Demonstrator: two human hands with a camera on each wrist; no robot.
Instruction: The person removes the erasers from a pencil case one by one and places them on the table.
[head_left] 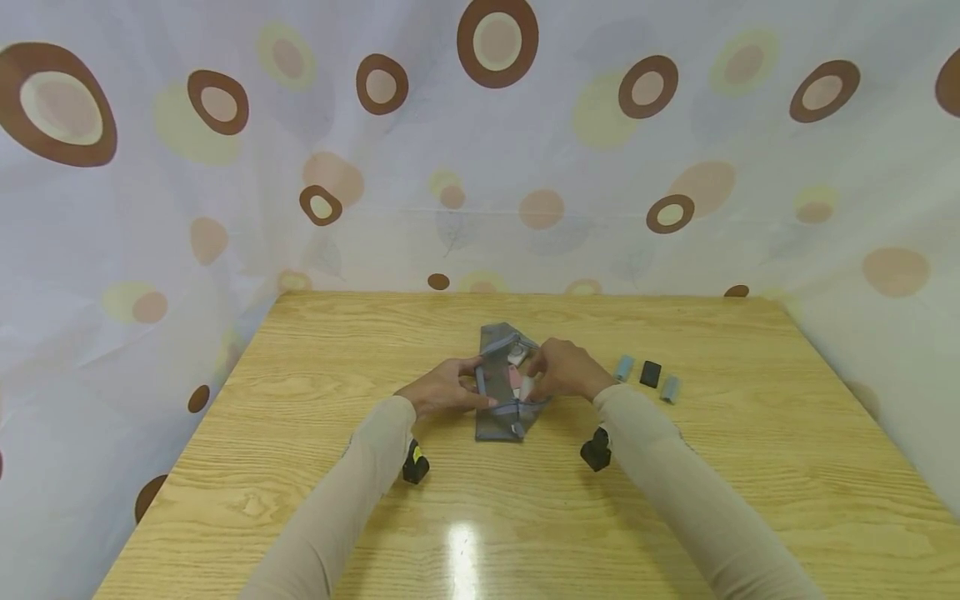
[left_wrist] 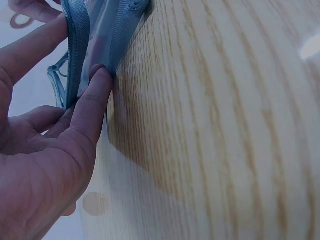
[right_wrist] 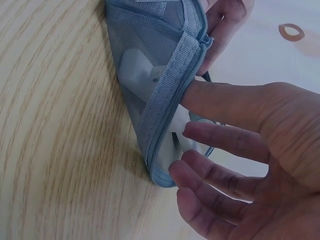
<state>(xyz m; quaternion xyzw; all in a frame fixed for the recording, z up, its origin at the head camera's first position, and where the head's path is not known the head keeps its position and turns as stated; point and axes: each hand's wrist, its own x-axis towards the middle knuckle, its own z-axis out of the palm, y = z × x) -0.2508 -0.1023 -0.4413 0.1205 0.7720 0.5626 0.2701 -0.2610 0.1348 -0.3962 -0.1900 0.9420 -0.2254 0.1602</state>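
A grey-blue mesh zip pouch (head_left: 493, 379) lies on the wooden table, its zipped mouth spread. Through the mouth show a pink item (head_left: 514, 377) and a whitish item with a round mark (head_left: 517, 354). My left hand (head_left: 452, 387) holds the pouch's left side, thumb and fingers at its zipper edge. At the mouth's right side is my right hand (head_left: 562, 368), fingers bent and spaced apart. Its thumb lies against the zipper edge (right_wrist: 172, 107), and its fingertips reach a white item inside; I cannot tell whether they pinch it. White pieces (right_wrist: 135, 70) show through the mesh.
Right of the pouch lie a small light-blue piece (head_left: 624, 367), a flat black piece (head_left: 650, 373) and a grey-blue piece (head_left: 671, 389). A patterned curtain (head_left: 480, 183) hangs behind the table (head_left: 337, 333) and along its sides.
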